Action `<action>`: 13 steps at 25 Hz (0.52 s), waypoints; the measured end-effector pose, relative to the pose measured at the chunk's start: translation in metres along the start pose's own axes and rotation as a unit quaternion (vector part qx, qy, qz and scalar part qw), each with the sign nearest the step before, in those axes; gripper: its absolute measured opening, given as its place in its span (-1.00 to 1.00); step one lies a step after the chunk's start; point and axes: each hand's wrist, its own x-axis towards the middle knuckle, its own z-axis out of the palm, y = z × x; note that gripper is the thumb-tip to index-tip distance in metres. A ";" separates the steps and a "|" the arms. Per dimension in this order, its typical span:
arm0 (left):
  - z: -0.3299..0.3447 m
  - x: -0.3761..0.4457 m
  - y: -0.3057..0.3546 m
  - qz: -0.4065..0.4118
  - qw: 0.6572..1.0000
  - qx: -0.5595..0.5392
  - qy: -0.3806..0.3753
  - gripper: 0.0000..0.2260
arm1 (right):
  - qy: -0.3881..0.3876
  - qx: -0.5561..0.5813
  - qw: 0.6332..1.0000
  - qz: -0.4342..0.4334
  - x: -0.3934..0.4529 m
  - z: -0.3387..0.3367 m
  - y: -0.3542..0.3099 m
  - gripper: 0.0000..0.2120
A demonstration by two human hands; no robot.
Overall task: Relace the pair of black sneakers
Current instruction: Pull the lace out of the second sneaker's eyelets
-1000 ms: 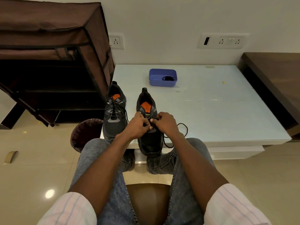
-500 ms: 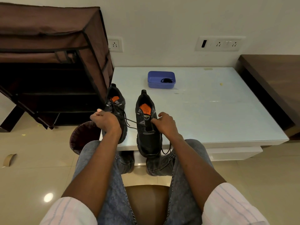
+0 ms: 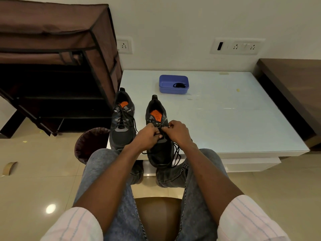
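Left sneaker [image 3: 122,126] on surface [image 3: 234,119] near edge: laced far as we see, ends loose. We're on right sneaker [image 3: 159,136], toe over edge: left hand [image 3: 147,136] & right hand [image 3: 178,132] pinch lace [image 3: 176,153] mid-eyelets. Upper eyelets + tying prob. left.

sneakers [image 3: 122,126] side by side on table [image 3: 243,122], box [image 3: 173,84] behind.

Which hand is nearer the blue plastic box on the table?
Right. The right hand works the lace directly below the blue plastic box; the left hand sits beside it, further left.
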 end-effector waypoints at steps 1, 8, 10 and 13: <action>-0.002 -0.003 0.006 -0.033 0.998 -0.041 0.027 -0.68 | 0.003 0.003 1.000 -0.003 -0.001 0.000 0.000 -0.72; -0.053 -0.004 -0.018 -0.301 0.659 -0.435 0.535 -0.74 | -0.001 0.014 1.000 0.004 -0.002 0.001 0.000 -0.75; -0.052 -0.004 -0.021 -0.353 0.597 -0.449 0.563 -0.74 | -0.002 0.023 1.000 0.002 -0.001 0.002 0.001 -0.75; -0.034 0.000 -0.011 -0.286 0.741 -0.452 0.406 -0.80 | -0.003 0.028 1.000 0.006 0.000 0.003 0.003 -0.74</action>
